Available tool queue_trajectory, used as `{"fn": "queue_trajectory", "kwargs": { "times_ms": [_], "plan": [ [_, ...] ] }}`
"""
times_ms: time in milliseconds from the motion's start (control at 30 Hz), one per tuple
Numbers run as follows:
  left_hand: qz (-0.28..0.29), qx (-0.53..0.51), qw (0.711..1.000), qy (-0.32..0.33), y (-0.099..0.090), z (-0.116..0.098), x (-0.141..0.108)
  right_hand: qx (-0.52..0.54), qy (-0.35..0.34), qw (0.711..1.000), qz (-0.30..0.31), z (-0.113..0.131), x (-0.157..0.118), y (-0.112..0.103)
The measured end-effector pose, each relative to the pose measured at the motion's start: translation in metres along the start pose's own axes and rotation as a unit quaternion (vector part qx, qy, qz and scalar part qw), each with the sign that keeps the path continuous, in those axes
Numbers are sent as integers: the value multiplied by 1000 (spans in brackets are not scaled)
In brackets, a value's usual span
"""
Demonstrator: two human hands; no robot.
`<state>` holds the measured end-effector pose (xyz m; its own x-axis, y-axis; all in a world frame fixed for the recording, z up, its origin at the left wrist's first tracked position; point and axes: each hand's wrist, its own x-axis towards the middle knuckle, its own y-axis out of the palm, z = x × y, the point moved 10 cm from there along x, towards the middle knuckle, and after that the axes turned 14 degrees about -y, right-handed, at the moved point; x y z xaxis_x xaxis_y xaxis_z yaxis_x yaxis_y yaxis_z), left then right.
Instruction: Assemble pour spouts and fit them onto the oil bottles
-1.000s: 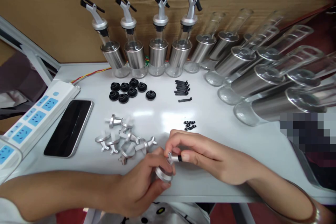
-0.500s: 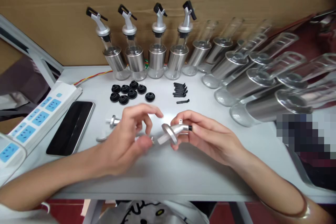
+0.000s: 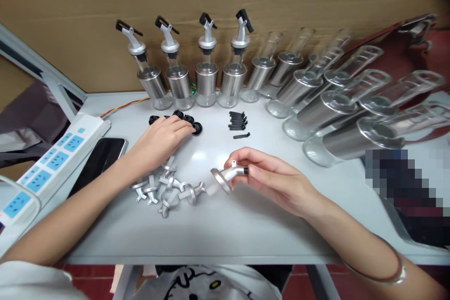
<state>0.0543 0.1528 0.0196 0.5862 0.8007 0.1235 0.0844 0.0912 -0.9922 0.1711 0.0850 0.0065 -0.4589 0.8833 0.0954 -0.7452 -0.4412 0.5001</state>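
Observation:
My right hand (image 3: 270,180) pinches a silver pour spout (image 3: 230,173) by its black-tipped end. The spout's flange and whitish tube point left, above the table. Over the black rubber stoppers (image 3: 178,114) lies my left hand (image 3: 165,138), palm down with fingers stretched out. Its fingertips reach the rightmost stopper (image 3: 197,128); the thumb is hidden, and the hand covers several of the other stoppers. Nearer me, below the left wrist, several loose silver spouts (image 3: 190,193) are spread on the table.
Small black levers (image 3: 238,121) lie mid-table. Bottles topped with spouts (image 3: 206,79) line the cardboard back; open-necked glass-and-steel bottles (image 3: 341,112) crowd the right. At left are a power strip (image 3: 49,168) and a phone (image 3: 101,159). The table's front edge (image 3: 211,260) runs before me.
My left hand has moved up and away from me, from beside the held spout to the black stoppers, uncovering the loose spouts. My right hand keeps its hold on the spout.

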Motion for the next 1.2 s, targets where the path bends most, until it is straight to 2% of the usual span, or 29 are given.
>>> {"fn": "queue_trajectory", "kwargs": {
  "times_ms": [367,533,633,733,800,867,1000,1067,1200],
  "plan": [
    [-19,-19,998,-57,-3,9,5,-11,-13,1000,10,-1,0,0],
    [1,-14,999,-39,-1,3,5,-8,-11,1000,6,-1,1,-1],
    [-22,-70,997,-33,-13,0,3,-17,-21,1000,3,2,1,-2],
    [-48,-186,979,-63,-28,2,-1,-40,-46,998,-23,8,3,-8],
    [-52,-284,951,-108,-33,6,-5,-71,-82,993,-52,15,3,-16],
    [-42,-407,898,-162,-28,10,-10,-104,-123,984,-73,23,2,-22],
    [25,-634,736,-236,-1,6,-17,-176,-156,969,-70,30,0,-23],
    [61,-689,675,-256,10,-2,-21,-220,-156,961,-56,30,-1,-20],
    [70,-741,608,-277,6,-10,-32,-264,-165,950,-31,33,-2,-13]
  ]
}}
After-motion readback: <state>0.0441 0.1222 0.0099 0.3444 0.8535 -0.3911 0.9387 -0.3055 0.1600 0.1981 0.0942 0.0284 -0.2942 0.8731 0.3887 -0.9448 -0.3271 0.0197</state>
